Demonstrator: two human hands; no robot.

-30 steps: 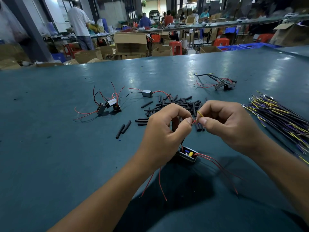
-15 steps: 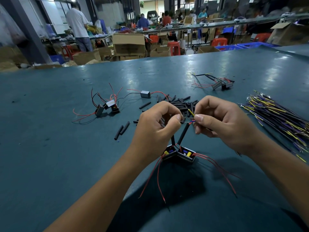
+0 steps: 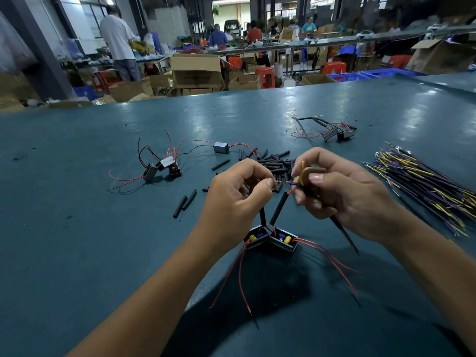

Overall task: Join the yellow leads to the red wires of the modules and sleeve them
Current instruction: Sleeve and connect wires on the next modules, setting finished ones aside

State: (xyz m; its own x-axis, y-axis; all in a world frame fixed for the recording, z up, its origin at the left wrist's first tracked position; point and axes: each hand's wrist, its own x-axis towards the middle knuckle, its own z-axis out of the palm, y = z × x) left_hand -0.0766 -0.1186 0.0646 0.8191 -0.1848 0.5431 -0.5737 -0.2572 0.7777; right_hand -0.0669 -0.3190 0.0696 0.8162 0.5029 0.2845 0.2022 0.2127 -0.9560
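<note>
Two small black modules (image 3: 270,238) sit side by side below my hands, red wires trailing toward me. A black sleeve (image 3: 279,208) rises from the right module and another from the left one. My left hand (image 3: 237,199) pinches a bare wire end between thumb and forefinger. Just to its right, my right hand (image 3: 340,191) pinches a yellow lead (image 3: 302,172) together with a blue-purple wire, and a dark lead runs out below its palm. The two pinched ends meet between my hands.
A heap of black sleeves (image 3: 273,162) lies behind my hands, with loose sleeves (image 3: 185,202) to the left. Spare modules (image 3: 164,167) lie at left, a grey one (image 3: 221,147) mid-table, joined ones (image 3: 337,134) at back right. A bundle of yellow and purple leads (image 3: 422,181) lies at right.
My hands have lifted and drawn slightly apart, uncovering both modules and their sleeves. The yellow lead now stands upright in my right hand's fingers.
</note>
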